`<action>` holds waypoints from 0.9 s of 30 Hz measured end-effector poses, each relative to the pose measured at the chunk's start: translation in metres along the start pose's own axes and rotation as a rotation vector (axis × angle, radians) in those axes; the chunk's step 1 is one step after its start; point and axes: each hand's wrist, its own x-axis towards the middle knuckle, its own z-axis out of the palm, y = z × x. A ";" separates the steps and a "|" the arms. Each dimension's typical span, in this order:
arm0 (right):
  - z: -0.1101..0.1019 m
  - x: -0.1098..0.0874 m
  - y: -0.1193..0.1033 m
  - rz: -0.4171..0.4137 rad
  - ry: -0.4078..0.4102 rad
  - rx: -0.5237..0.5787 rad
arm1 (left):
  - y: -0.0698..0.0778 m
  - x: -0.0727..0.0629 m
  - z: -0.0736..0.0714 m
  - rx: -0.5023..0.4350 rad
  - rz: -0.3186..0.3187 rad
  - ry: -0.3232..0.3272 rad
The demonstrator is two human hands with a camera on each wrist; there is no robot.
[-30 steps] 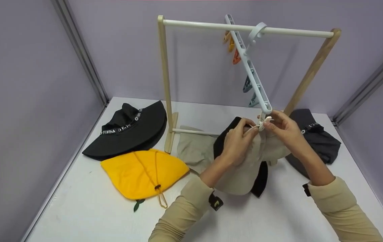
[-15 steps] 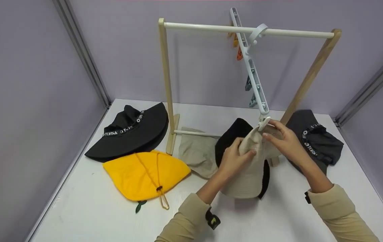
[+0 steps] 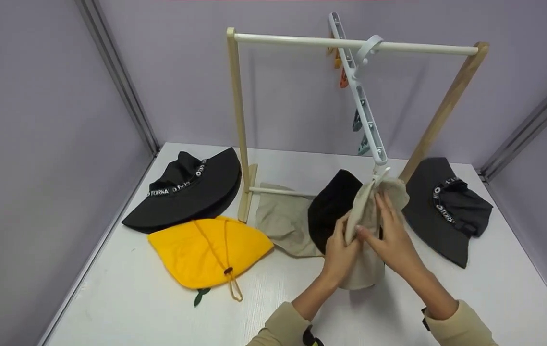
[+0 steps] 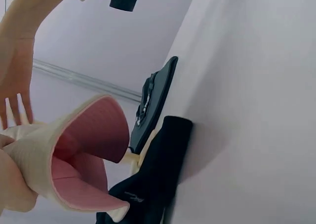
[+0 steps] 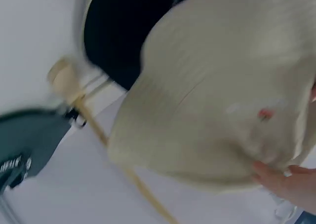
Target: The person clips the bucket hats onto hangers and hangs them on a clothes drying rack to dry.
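Note:
A beige bucket hat [image 3: 368, 269] hangs from a white clip [image 3: 380, 176] at the near end of a pale blue clip hanger [image 3: 370, 129]. My left hand [image 3: 340, 253] grips the hat's left side. With fingers extended, my right hand [image 3: 395, 245] lies against its right side, below the clip; those straight fingers also show in the left wrist view. There, the hat's pink lining [image 4: 96, 128] faces the camera. A small red mark [image 5: 265, 114] stands on the beige cloth in the right wrist view. Behind the hat is a black hat [image 3: 333, 206], partly hidden.
The hanger hooks over the white bar [image 3: 297, 39] of a wooden stand, with other coloured clips along it. On the white table [image 3: 119, 298] lie a black brimmed hat [image 3: 191, 197], a yellow hat [image 3: 206, 250], a grey-beige hat [image 3: 280, 221] and a dark hat [image 3: 439, 206].
Both hands have come down from the clip area onto the hat's sides. The right hand has left the clip, which now holds the hat's edge. The hat has turned slightly.

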 end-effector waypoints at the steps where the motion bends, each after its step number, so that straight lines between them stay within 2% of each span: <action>1: 0.003 -0.004 -0.003 0.060 -0.023 0.026 | -0.001 -0.002 0.001 0.027 -0.023 -0.012; 3: 0.010 -0.010 -0.005 0.155 -0.065 0.069 | -0.005 -0.006 0.003 0.076 -0.059 -0.036; 6: 0.019 -0.014 -0.002 0.200 -0.086 0.098 | -0.011 -0.012 0.005 0.109 -0.072 -0.060; 10: 0.026 -0.016 0.004 0.155 -0.112 0.102 | -0.015 -0.020 0.008 0.087 -0.053 -0.081; 14: 0.029 -0.016 0.008 0.097 -0.142 0.128 | -0.017 -0.026 0.011 0.046 -0.014 -0.070; 20: 0.027 -0.014 0.012 0.043 -0.183 0.171 | -0.019 -0.034 0.017 -0.065 -0.019 -0.058; 24: 0.020 -0.012 0.015 0.045 -0.208 0.234 | -0.020 -0.036 0.020 -0.126 -0.009 -0.095; 27: 0.015 -0.011 0.019 0.056 -0.204 0.271 | -0.021 -0.036 0.023 -0.130 -0.055 -0.148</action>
